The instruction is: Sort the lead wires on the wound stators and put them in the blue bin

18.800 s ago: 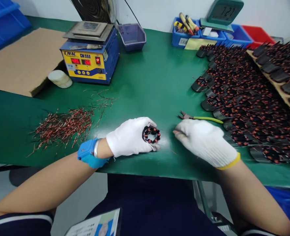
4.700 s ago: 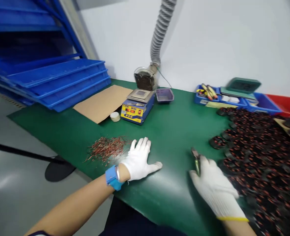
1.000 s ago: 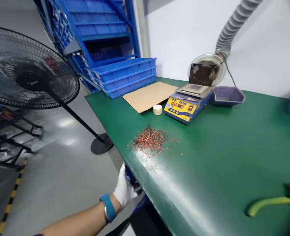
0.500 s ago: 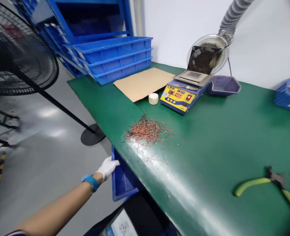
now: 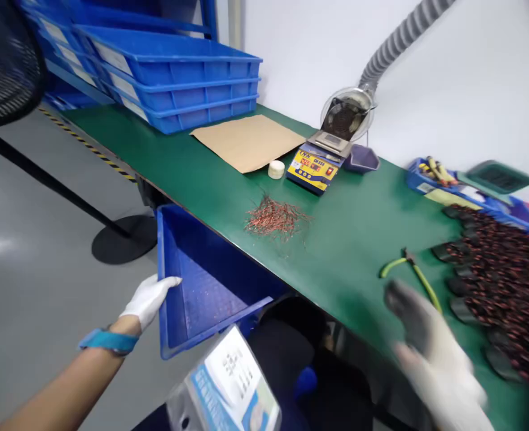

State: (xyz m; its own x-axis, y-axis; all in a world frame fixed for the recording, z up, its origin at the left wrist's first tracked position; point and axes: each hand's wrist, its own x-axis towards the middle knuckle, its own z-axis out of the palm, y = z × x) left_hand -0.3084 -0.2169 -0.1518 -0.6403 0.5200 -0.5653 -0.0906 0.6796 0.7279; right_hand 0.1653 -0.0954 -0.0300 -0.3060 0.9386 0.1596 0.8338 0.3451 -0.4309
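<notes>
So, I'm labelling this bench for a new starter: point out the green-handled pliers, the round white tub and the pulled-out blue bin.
Pliers (image 5: 427, 287): head view, long green handle.
White tub (image 5: 276, 170): head view, side.
Blue bin (image 5: 162, 299): head view, left wall.

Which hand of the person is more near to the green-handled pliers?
The right hand. It is just beside the green-handled pliers, close to one handle. The left hand is far off, at the rim of the blue bin.
</notes>
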